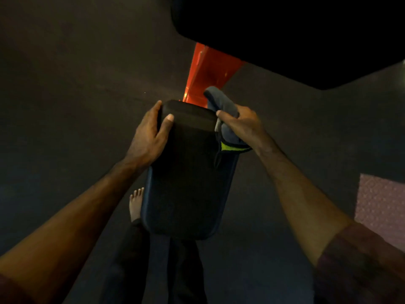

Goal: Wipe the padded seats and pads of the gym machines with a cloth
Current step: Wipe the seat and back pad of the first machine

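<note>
The left hand [151, 132] is gripping the far left corner of a black pad [188, 172], with its thumb lying on the top face and its fingers wrapping over the edge. The right hand [243, 126] is clutching a bunched grey cloth [221, 106] against the pad's far right corner; a yellow-green strip [232, 148] of the cloth is hanging below the wrist.

The pad is sitting in the middle of the view, above the dark floor [65, 84] and the person's bare foot [135, 205]. Its long axis is running away from the person toward the orange frame [206, 71] beyond its far end. It is looking firm yet cushioned, with a smooth cover that is probably letting the cloth slide easily, so bracing a corner seems a sensible hold. The cloth is appearing soft, light and floppy, best taken bunched in the palm.
</note>
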